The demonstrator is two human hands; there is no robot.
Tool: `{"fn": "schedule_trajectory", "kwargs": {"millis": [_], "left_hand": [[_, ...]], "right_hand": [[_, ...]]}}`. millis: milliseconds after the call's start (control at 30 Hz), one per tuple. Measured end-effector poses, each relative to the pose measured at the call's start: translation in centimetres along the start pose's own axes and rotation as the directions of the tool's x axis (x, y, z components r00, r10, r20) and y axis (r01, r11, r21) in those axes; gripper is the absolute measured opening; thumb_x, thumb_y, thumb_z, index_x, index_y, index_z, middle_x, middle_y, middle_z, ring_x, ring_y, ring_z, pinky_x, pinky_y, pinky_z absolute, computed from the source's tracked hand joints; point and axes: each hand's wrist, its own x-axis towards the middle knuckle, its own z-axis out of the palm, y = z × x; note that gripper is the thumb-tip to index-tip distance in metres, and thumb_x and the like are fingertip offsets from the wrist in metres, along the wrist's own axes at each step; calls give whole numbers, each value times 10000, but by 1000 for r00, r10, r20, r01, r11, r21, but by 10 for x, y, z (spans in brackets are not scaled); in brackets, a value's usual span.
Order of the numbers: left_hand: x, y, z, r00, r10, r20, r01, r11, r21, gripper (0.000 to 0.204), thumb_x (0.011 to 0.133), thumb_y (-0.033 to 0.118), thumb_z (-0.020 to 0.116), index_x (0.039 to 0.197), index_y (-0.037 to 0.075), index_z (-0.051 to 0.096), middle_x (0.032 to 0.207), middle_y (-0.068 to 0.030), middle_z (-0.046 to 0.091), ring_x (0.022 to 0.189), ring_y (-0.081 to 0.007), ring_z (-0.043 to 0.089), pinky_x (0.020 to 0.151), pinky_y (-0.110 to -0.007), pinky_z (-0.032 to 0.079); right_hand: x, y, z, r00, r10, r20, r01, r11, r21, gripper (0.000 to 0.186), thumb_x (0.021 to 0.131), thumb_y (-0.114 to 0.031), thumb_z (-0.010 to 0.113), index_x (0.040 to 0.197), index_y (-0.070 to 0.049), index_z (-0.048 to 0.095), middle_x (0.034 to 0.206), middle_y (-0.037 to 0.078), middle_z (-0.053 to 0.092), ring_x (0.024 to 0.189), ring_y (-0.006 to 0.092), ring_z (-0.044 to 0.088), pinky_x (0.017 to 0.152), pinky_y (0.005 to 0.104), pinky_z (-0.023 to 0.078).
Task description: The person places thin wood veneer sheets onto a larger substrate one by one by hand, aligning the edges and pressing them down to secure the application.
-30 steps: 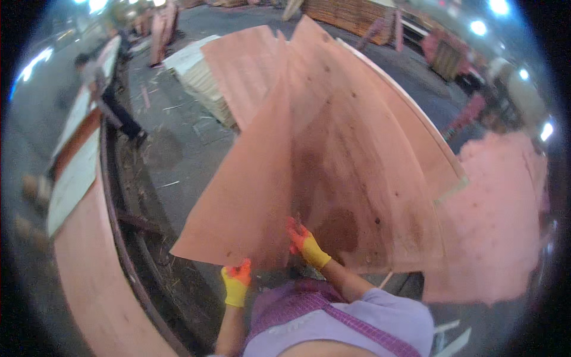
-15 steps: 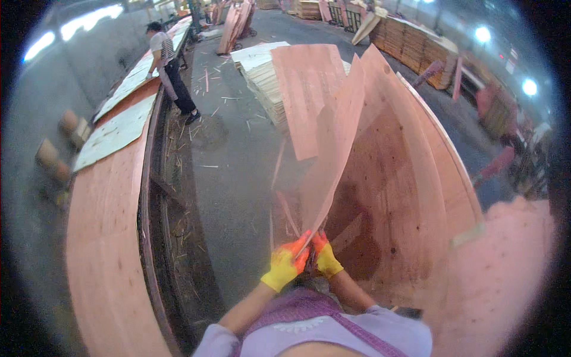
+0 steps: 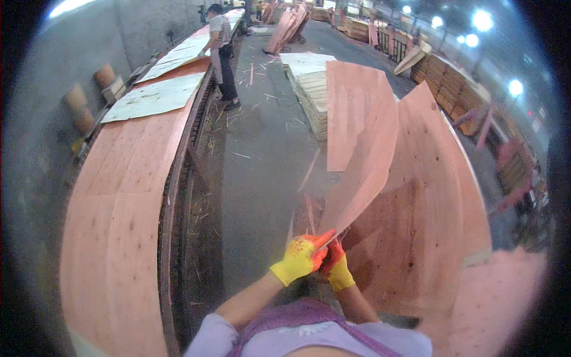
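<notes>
Both my hands wear yellow and orange gloves and meet just in front of my chest. My left hand (image 3: 301,257) and my right hand (image 3: 336,265) pinch the near corner of a thin reddish veneer sheet (image 3: 363,149). The sheet rises away from me, bowed and twisted, its far end high above the floor. Right of it lies a stack of similar veneer sheets (image 3: 428,226), tilted toward me.
A long conveyor table (image 3: 125,226) covered with veneer runs along the left. A person (image 3: 221,53) stands beside it far off. A pile of pale sheets (image 3: 309,89) sits on the concrete floor (image 3: 262,178), and wood stacks line the back right.
My view has swung left, from the veneer stack toward the conveyor table. My hands came together on the sheet's corner, and the sheet turned edge-on and lifted.
</notes>
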Motion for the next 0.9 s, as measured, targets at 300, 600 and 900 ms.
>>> {"fn": "schedule_trajectory", "kwargs": {"millis": [300,600,900], "left_hand": [[-6,-1,-31,995,42,-89,-39,999,30,392,698,144,616,1086,102,578,818,-129,630,748,-329,598,648,-413,475],[-7,1,-21,976,32,-213,-2,991,135,236,710,175,645,924,74,634,798,-127,637,737,-316,608,672,-403,478],[-7,21,-21,993,-80,-87,92,986,136,228,722,153,620,937,78,631,791,-132,632,722,-332,600,644,-402,480]], "right_hand": [[8,30,7,999,-13,-51,18,995,99,303,910,-270,477,1189,-173,409,993,-11,538,740,104,523,576,261,453],[12,43,-103,926,227,-303,-223,974,49,249,837,-306,577,1056,-215,499,755,-5,554,542,110,478,469,289,439],[21,26,-49,903,400,155,-416,905,87,430,875,-466,467,1125,-117,501,924,-7,566,617,80,463,477,193,403]]}}
